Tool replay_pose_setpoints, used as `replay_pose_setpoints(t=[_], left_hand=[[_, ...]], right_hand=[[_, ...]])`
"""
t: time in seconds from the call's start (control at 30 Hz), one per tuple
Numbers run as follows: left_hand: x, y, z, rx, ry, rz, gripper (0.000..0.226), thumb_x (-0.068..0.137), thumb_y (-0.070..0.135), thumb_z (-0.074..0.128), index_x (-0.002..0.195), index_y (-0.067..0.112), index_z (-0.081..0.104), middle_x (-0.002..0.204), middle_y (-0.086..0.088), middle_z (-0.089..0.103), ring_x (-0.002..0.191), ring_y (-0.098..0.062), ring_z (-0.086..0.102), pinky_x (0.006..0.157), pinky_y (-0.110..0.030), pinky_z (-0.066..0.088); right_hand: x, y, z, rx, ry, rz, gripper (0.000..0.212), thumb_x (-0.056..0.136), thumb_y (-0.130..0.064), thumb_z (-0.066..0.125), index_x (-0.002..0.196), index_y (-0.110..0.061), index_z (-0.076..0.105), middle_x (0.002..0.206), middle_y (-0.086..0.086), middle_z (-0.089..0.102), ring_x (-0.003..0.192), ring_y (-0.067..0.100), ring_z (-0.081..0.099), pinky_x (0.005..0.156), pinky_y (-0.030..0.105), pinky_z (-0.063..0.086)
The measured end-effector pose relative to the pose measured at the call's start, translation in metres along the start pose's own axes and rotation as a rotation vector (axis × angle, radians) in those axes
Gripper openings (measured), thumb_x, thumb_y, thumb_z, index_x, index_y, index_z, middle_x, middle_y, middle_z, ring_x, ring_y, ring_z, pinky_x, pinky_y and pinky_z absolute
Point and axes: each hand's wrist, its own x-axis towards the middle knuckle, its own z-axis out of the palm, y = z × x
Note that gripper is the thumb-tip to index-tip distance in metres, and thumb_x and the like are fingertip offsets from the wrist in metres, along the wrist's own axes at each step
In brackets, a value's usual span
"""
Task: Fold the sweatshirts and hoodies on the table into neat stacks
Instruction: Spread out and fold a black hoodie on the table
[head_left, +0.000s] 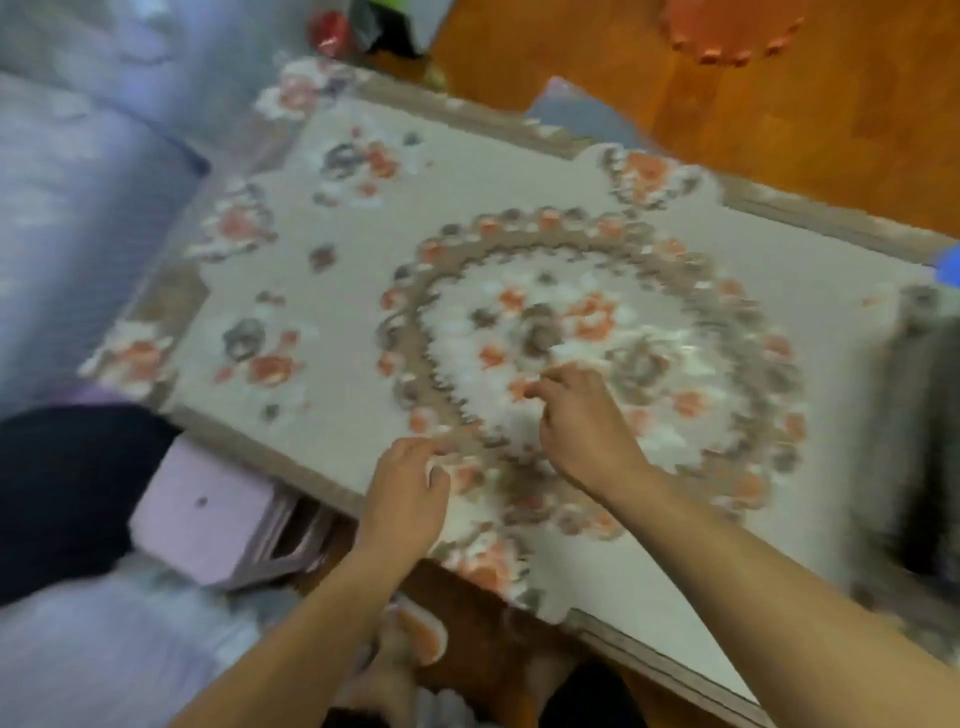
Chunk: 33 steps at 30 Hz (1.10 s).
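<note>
Blurred view. My left hand (410, 483) at near edge of table (332, 291), fingers curled, pinching floral cloth (571, 249). My right hand (582, 415) over cloth's ring pattern, fingers pressed together, also pinching cloth. Grey garment (930, 441) at table's right end. Lilac stool (223, 525) beside table's left corner.

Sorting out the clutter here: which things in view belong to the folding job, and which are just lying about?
Job: grey garment at the table's right edge, floral table cover, left hand, right hand.
Lying about: pink stool, red object, orange object.
</note>
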Motion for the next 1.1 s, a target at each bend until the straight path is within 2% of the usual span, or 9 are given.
replay_pose_setpoints(t=[0.17, 0.4, 0.57, 0.67, 0.8, 0.9, 0.97, 1.03, 1.1], left_hand=[[-0.023, -0.178, -0.086, -0.186, 0.103, -0.359, 0.026, 0.099, 0.017, 0.052, 0.117, 0.024, 0.069, 0.112, 0.003, 0.062, 0.098, -0.018, 0.061, 0.087, -0.03, 0.048], [-0.071, -0.393, -0.13, -0.515, 0.179, -0.642, 0.019, 0.096, 0.016, 0.056, 0.108, 0.02, 0.071, 0.112, -0.005, 0.07, 0.105, -0.025, 0.065, 0.092, -0.036, 0.053], [-0.097, -0.522, -0.14, -0.7, 0.343, -0.845, 0.026, 0.096, 0.014, 0.059, 0.122, 0.012, 0.065, 0.119, -0.011, 0.068, 0.11, -0.03, 0.063, 0.095, -0.036, 0.049], [-0.088, -0.576, -0.158, -0.923, 0.461, -0.985, 0.034, 0.096, 0.029, 0.061, 0.127, 0.021, 0.051, 0.112, -0.003, 0.061, 0.102, -0.027, 0.06, 0.083, -0.026, 0.043], [-0.053, -0.651, -0.18, -1.241, 0.665, -1.023, 0.08, 0.063, 0.06, 0.059, 0.13, 0.018, 0.049, 0.11, -0.011, 0.071, 0.097, -0.033, 0.07, 0.092, -0.048, 0.057], [-0.012, -0.715, -0.202, -1.415, 0.973, -1.036, 0.104, 0.048, 0.07, 0.069, 0.134, 0.015, 0.052, 0.114, -0.002, 0.068, 0.106, -0.027, 0.07, 0.096, -0.048, 0.057], [0.01, -0.743, -0.224, -1.459, 1.082, -1.077, 0.112, 0.046, 0.069, 0.079, 0.138, 0.013, 0.048, 0.132, -0.004, 0.062, 0.115, -0.025, 0.065, 0.102, -0.044, 0.053], [0.015, -0.745, -0.245, -1.479, 1.07, -1.117, 0.113, 0.051, 0.058, 0.084, 0.146, 0.018, 0.038, 0.142, -0.004, 0.054, 0.122, -0.026, 0.059, 0.107, -0.045, 0.05], [0.016, -0.737, -0.254, -1.449, 1.059, -1.083, 0.093, 0.065, 0.037, 0.08, 0.148, 0.022, 0.04, 0.142, -0.001, 0.056, 0.121, -0.025, 0.06, 0.107, -0.044, 0.05]], right_hand=[[0.04, -0.156, 0.093, -0.098, -0.197, -0.133, 0.04, 0.092, -0.004, 0.051, 0.126, -0.017, 0.067, 0.134, 0.009, 0.059, 0.125, 0.033, 0.05, 0.107, 0.038, 0.04], [0.091, -0.375, 0.255, -0.279, -0.41, -0.345, 0.037, 0.094, -0.012, 0.05, 0.127, -0.017, 0.066, 0.124, 0.013, 0.063, 0.118, 0.036, 0.058, 0.098, 0.037, 0.045], [0.103, -0.493, 0.37, -0.335, -0.566, -0.431, 0.038, 0.099, -0.013, 0.047, 0.135, -0.019, 0.06, 0.135, 0.01, 0.057, 0.12, 0.03, 0.056, 0.1, 0.038, 0.048], [0.106, -0.529, 0.416, -0.334, -0.587, -0.413, 0.04, 0.101, -0.015, 0.046, 0.139, -0.018, 0.055, 0.138, 0.011, 0.054, 0.121, 0.029, 0.054, 0.098, 0.036, 0.046], [0.108, -0.546, 0.452, -0.349, -0.632, -0.341, 0.043, 0.101, -0.013, 0.045, 0.144, -0.017, 0.048, 0.143, 0.011, 0.05, 0.125, 0.03, 0.052, 0.101, 0.035, 0.043], [0.117, -0.548, 0.467, -0.339, -0.635, -0.285, 0.043, 0.102, -0.013, 0.045, 0.144, -0.018, 0.047, 0.144, 0.01, 0.049, 0.121, 0.029, 0.054, 0.099, 0.036, 0.047], [0.125, -0.546, 0.47, -0.314, -0.605, -0.249, 0.042, 0.102, -0.013, 0.046, 0.143, -0.019, 0.049, 0.144, 0.009, 0.05, 0.118, 0.028, 0.056, 0.097, 0.037, 0.051], [0.129, -0.543, 0.47, -0.289, -0.577, -0.212, 0.042, 0.101, -0.013, 0.045, 0.142, -0.019, 0.05, 0.143, 0.007, 0.052, 0.119, 0.027, 0.056, 0.096, 0.037, 0.051], [0.13, -0.543, 0.464, -0.22, -0.565, -0.162, 0.042, 0.101, -0.013, 0.046, 0.142, -0.019, 0.05, 0.144, 0.006, 0.053, 0.123, 0.026, 0.055, 0.099, 0.037, 0.049]])
